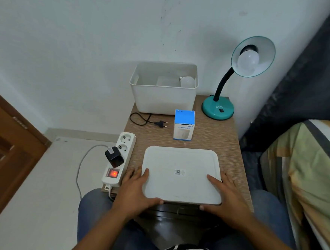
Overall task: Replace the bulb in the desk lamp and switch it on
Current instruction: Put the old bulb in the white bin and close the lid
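A teal desk lamp (218, 109) stands at the table's back right, its shade tilted toward me with a white bulb (248, 62) screwed in, unlit. Another white bulb (187, 82) lies inside the open white bin (162, 99) at the back. The lamp's black plug (161, 123) lies unplugged on the table. A white lid (182, 175) lies flat at the front edge. My left hand (136, 189) holds the lid's left side and my right hand (225, 195) holds its right side, thumbs at the near edge.
A white power strip (118, 158) with a lit red switch and a black adapter lies along the table's left edge. A blue and white humidifier box (184, 125) stands mid-table. A door is at left, a bed at right.
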`<state>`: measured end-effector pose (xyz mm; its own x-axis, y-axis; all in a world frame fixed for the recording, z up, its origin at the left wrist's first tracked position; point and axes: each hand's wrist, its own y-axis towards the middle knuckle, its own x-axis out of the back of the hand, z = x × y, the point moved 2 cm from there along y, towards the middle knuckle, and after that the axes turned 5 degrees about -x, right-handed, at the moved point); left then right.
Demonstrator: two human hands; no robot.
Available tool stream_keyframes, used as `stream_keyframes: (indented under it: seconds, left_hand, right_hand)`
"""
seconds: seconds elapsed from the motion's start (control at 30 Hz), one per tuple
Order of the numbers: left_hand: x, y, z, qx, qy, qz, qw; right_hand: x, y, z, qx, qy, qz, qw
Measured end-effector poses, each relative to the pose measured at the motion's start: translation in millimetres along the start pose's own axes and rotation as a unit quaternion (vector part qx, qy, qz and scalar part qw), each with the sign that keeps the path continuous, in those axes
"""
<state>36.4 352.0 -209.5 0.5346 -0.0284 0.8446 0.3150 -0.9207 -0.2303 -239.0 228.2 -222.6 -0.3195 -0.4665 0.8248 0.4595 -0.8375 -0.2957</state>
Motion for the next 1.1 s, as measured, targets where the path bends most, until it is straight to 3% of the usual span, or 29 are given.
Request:
stream_keyframes:
  seconds: [0.23,0.6,0.77,1.1]
  left_hand:
    - [12.7,-7.0,-6.6,-0.016,-0.083,-0.035,0.996]
    - [93.9,17.9,-41.8,-0.073,-0.109,-0.118,0.984]
    - [134.1,58.7,-46.7,-0.092,-0.116,-0.151,0.977]
    - [206.0,171.1,-37.8,-0.09,-0.129,-0.152,0.976]
  right_hand:
    - [14.4,-13.9,5.9,0.003,0.088,-0.027,0.996]
    - [88.5,8.6,50.2,0.039,0.094,-0.101,0.99]
    - [124.6,50.0,80.2,0.084,0.089,-0.13,0.984]
    - [165.6,173.4,132.5,0.07,0.104,-0.106,0.986]
